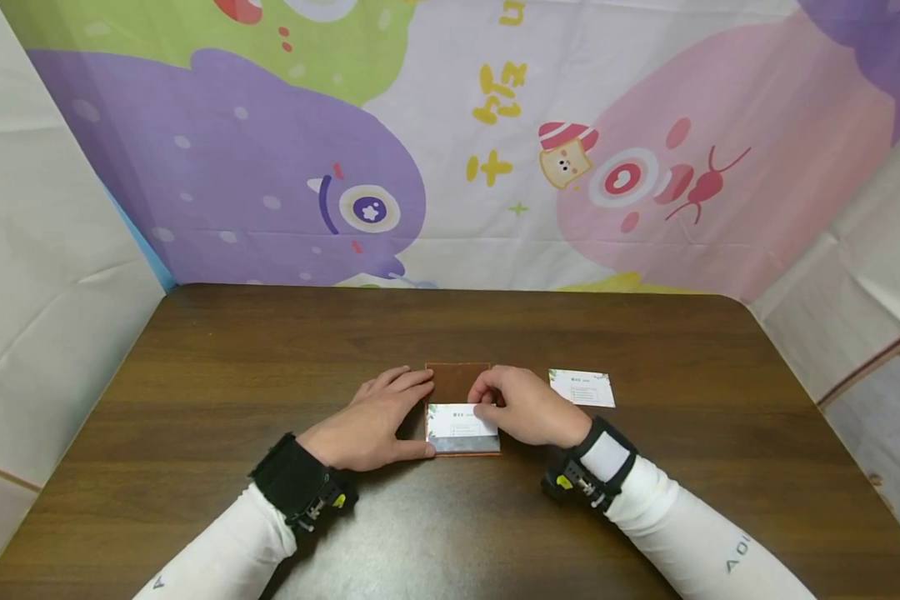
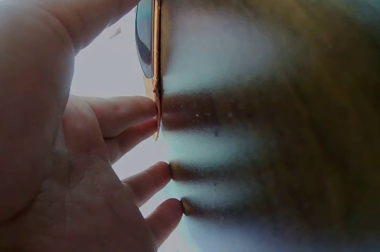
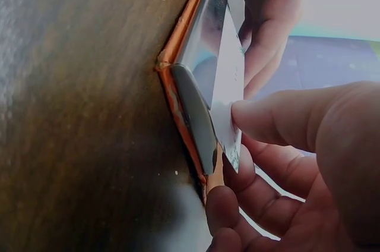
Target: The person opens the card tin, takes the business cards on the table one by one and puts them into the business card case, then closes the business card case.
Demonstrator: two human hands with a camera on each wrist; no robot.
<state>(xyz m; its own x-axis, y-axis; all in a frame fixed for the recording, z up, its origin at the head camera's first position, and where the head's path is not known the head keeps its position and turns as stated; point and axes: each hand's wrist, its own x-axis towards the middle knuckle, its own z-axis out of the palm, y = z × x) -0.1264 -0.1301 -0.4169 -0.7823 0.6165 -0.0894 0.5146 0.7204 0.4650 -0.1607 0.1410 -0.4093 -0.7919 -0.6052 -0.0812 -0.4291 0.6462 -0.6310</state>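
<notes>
A brown business card holder [image 1: 453, 382] lies unfolded on the table, its leather flap on the far side and a shiny metal case [image 1: 461, 445] on the near side. My left hand [image 1: 371, 421] rests along its left edge, thumb at the near corner and fingertips touching the flap. With thumb and forefinger, my right hand [image 1: 528, 408] pinches a white business card [image 1: 446, 419] printed with green leaves. In the right wrist view the card [image 3: 228, 91] leans at an angle against the metal case, its upper edge standing out from it.
Right of the holder, beyond my right hand, a second white card [image 1: 581, 388] lies flat on the brown wooden table [image 1: 232, 367]. A cartoon-printed cloth [image 1: 487, 225] hangs behind the far edge, with pale sheets at both sides.
</notes>
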